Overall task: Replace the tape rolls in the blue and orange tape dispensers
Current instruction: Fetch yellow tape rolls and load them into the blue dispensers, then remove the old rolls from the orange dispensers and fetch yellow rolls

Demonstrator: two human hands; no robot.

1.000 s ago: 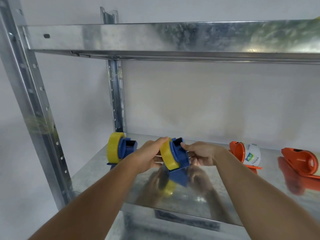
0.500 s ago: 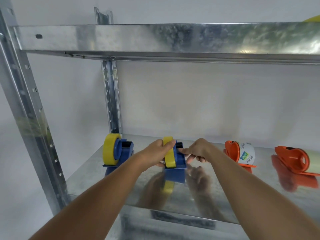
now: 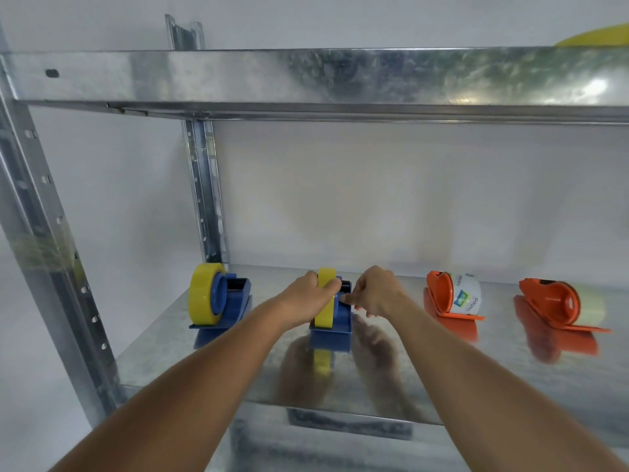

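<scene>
Dispenser (image 3: 340, 313), blue: now set down on shelf (image 3: 510, 369), lifted earlier. Yellow roll (image 3: 325, 301) gripped by left hand (image 3: 311, 292); right hand (image 3: 372, 294) apparently pinching its front (fingertips blurred). Roll seemingly fitted.

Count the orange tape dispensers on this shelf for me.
2. One orange dispenser stands just right of the right hand; the other orange dispenser sits near the shelf's right end.
</scene>
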